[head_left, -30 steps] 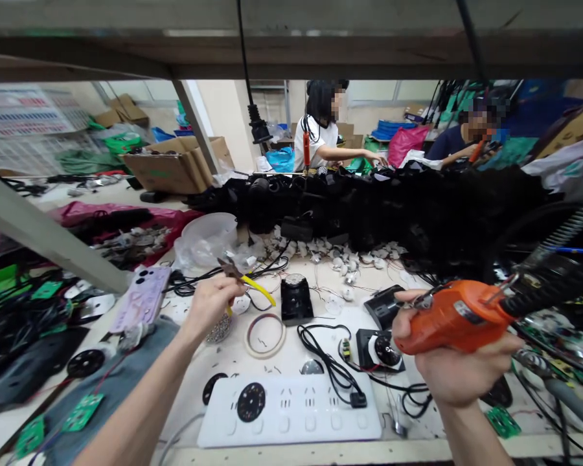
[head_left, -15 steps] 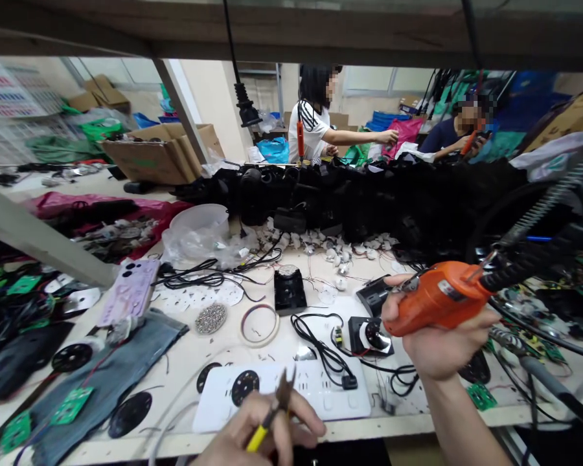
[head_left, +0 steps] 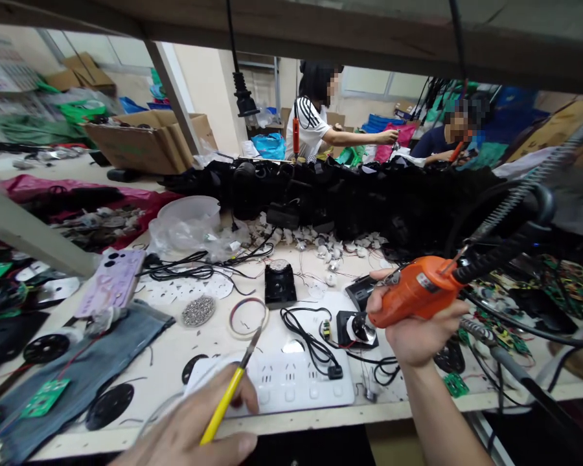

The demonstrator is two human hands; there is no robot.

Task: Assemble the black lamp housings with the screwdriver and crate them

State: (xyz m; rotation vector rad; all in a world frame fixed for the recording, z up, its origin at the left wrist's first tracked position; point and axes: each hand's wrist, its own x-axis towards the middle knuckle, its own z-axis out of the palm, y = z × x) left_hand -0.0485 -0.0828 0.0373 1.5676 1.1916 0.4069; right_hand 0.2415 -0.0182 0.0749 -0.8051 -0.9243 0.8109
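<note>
My left hand (head_left: 187,417) is closed around a pair of pliers with yellow handles (head_left: 226,401), seen edge-on with the metal jaws pointing up and away. It hovers over the left part of a white power strip (head_left: 301,391). My right hand (head_left: 415,340) grips an orange electric screwdriver (head_left: 415,291) that hangs from a coiled spring. The screwdriver's nose points down-left beside a small black square housing (head_left: 344,333) with a round white and silver part in it; whether the bit touches cannot be made out. A black cable (head_left: 313,346) lies plugged into the strip.
A tape roll (head_left: 233,317), a dish of screws (head_left: 199,310) and a black casing (head_left: 280,288) lie on the bench. Blue denim (head_left: 102,362) and a purple phone box (head_left: 109,281) are at left. Black parts (head_left: 330,194) pile up behind. Two people work beyond.
My left hand has moved left and turned the pliers edge-on. The view has shifted slightly; my right hand still holds the screwdriver, near the black housing.
</note>
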